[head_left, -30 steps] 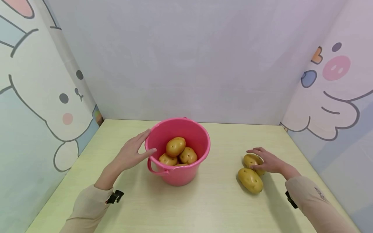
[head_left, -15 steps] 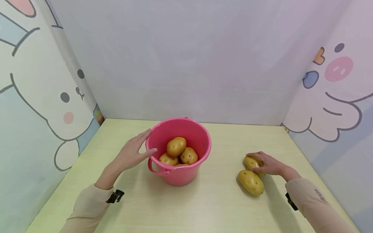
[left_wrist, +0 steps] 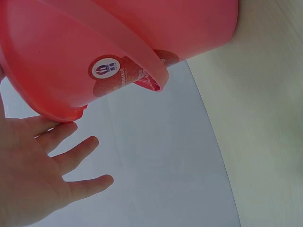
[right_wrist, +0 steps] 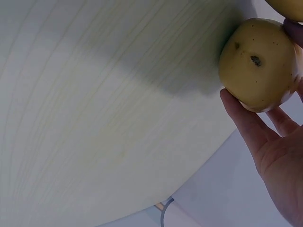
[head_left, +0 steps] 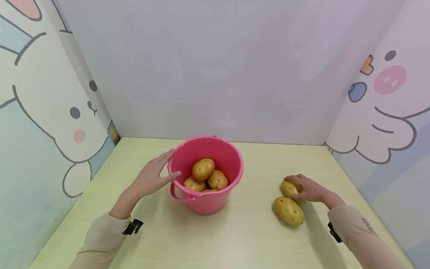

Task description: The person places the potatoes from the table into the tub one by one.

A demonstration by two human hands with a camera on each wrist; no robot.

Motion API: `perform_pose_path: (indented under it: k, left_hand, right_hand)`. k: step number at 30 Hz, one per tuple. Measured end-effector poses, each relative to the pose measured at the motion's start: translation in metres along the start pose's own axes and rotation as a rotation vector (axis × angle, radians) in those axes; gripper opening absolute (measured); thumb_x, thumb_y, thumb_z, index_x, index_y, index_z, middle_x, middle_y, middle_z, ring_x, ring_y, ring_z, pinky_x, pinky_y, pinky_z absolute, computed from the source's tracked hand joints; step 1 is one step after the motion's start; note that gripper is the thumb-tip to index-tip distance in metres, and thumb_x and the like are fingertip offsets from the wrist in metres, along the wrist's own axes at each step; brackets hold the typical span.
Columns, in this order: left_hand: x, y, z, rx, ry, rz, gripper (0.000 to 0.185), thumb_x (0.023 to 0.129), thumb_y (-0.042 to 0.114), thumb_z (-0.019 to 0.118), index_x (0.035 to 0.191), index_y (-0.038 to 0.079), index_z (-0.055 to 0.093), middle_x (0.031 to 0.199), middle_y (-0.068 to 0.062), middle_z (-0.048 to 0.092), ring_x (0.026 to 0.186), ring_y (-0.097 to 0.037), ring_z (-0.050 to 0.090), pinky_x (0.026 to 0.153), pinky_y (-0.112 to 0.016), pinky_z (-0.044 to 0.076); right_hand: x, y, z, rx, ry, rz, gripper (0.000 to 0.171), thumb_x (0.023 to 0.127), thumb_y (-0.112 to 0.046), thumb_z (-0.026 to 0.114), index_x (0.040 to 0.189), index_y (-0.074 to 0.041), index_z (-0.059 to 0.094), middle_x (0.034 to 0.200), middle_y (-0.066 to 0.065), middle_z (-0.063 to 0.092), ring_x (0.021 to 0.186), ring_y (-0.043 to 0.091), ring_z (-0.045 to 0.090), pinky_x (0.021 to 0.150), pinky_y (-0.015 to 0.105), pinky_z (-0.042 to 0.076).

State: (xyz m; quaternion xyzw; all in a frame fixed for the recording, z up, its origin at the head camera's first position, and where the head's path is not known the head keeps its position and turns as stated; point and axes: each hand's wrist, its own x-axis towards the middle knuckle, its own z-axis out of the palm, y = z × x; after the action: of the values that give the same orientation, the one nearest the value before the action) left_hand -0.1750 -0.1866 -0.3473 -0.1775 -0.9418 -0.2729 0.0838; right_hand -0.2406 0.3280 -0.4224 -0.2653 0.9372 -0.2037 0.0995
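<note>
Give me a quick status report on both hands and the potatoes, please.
Left hand touching bucket. Right hand gripping far potato. Near potato close alongside, on table.

In the head view, the table [head_left: 255, 243] is softly and brightly lit, and a faint shadow is cast beside the pink bucket [head_left: 208, 204]; dimmer light is seen in the right wrist view.

The left forearm [head_left: 104, 237] is slanting forward and inward from the lower left of the head view. The left hand [head_left: 151, 178] is holding its fingers [left_wrist: 75, 155] spread and nearly straight, with the thumb [head_left: 170, 178] standing apart from them. The right forearm [head_left: 359, 233] is slanting inward from the lower right. The right hand [head_left: 311, 189] is pointing leftward, its fingers and thumb maintaining a curved grip.
</note>
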Motion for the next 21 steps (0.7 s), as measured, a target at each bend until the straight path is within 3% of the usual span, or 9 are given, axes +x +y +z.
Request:
perform_pose_path:
  k: [21]
  left_hand:
    - [0.0, -0.001, 0.001, 0.002, 0.003, 0.009, 0.078, 0.079, 0.042, 0.061, 0.139, 0.009, 0.026, 0.136, -0.011, 0.034, 0.119, -0.031, 0.033, 0.087, -0.058, 0.032]
  right_hand:
    - [-0.006, 0.002, -0.013, -0.048, 0.113, -0.028, 0.063, 0.069, -0.029, 0.074, 0.122, -0.01, 0.047, 0.111, 0.016, 0.043, 0.088, 0.025, 0.047, 0.074, 0.048, 0.04]
